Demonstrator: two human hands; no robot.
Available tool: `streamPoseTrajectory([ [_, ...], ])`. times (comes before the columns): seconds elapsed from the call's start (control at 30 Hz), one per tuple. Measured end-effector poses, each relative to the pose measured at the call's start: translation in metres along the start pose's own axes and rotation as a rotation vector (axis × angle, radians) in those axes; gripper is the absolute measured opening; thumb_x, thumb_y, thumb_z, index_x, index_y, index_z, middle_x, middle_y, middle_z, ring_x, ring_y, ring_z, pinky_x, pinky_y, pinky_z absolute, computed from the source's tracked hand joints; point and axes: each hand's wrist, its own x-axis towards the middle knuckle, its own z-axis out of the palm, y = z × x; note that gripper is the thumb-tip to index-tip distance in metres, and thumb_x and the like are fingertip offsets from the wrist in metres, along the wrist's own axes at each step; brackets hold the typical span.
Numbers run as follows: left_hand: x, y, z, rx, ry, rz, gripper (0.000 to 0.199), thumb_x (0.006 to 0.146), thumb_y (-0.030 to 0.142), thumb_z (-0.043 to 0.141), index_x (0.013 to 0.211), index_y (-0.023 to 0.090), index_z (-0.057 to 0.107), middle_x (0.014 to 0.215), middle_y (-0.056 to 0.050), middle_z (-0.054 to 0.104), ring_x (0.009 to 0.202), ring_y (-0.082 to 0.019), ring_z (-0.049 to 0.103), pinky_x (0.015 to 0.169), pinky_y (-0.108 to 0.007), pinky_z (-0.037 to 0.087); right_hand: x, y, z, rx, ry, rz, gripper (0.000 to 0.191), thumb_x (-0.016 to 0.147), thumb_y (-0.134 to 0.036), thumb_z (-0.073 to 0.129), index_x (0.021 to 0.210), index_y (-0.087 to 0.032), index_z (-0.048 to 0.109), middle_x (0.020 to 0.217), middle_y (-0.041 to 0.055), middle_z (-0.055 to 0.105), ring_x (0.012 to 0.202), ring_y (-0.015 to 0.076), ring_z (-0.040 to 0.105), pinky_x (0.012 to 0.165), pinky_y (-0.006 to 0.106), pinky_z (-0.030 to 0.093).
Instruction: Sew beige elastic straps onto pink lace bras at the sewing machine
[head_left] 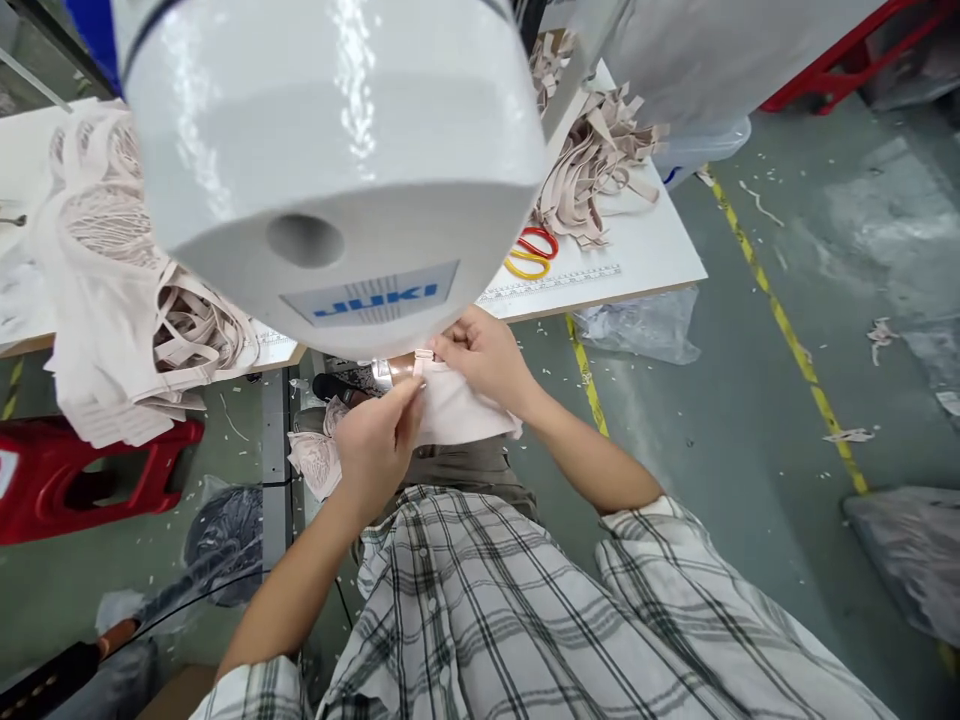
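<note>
A white JUKI sewing machine head (352, 200) fills the upper middle of the view and hides its needle area. Just below its near end, a pale pink bra piece (457, 410) hangs between my hands, with a short strap and slider (424, 356) at its upper edge. My left hand (379, 435) pinches the fabric near the strap between thumb and fingers. On the other side my right hand (484, 362) is closed on the upper edge beside the slider, its fingertips partly under the machine. More pale lace fabric (315, 458) hangs below, left of my left hand.
Stacked bra pieces (105, 260) overhang the table's left part. To the right lie red and yellow scissors (532, 253), a printed ruler (555, 283) and a heap of pink straps (592, 170) on the white tabletop (660, 250). A red stool (97, 475) stands lower left.
</note>
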Motion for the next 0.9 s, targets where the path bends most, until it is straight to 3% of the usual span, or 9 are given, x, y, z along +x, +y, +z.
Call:
streamPoseTrajectory([
  [0.13,0.007,-0.004,-0.001,0.140,0.009,0.055,0.038,0.097,0.045,0.049,0.115,0.027,0.076,0.067,-0.004,0.066,0.061,-0.017,0.050,0.062,-0.028,0.029,0.019,0.002,-0.003,-0.113,-0.043,-0.052,0.016,0.089,-0.036,0.061,0.089,-0.021,0.059,0.061,-0.0055,0.055,0.061,0.0125,0.055,0.063,0.026,0.043],
  [0.33,0.016,-0.004,-0.010,0.259,0.036,0.098,0.035,0.098,0.043,0.050,0.117,0.030,0.076,0.060,-0.002,0.063,0.057,-0.016,0.046,0.058,-0.028,0.024,0.038,0.001,0.000,-0.262,-0.077,-0.138,0.014,0.089,-0.032,0.059,0.097,-0.021,0.062,0.072,-0.0012,0.061,0.081,0.0202,0.061,0.079,0.034,0.049],
  [0.5,0.021,-0.007,-0.012,0.323,0.074,0.180,0.032,0.099,0.039,0.051,0.114,0.029,0.078,0.059,-0.001,0.067,0.055,-0.015,0.051,0.055,-0.028,0.025,0.045,-0.001,0.002,-0.358,-0.109,-0.148,0.010,0.091,-0.029,0.053,0.093,-0.021,0.058,0.068,-0.0027,0.057,0.071,0.0175,0.058,0.077,0.033,0.048],
  [0.9,0.025,-0.010,-0.012,0.444,0.178,0.337,0.028,0.099,0.033,0.054,0.109,0.025,0.079,0.059,0.002,0.070,0.048,-0.011,0.052,0.050,-0.026,0.027,0.044,0.000,0.004,-0.280,-0.093,-0.156,0.008,0.092,-0.029,0.053,0.089,-0.022,0.053,0.064,-0.0049,0.053,0.063,0.0158,0.053,0.073,0.033,0.046],
])
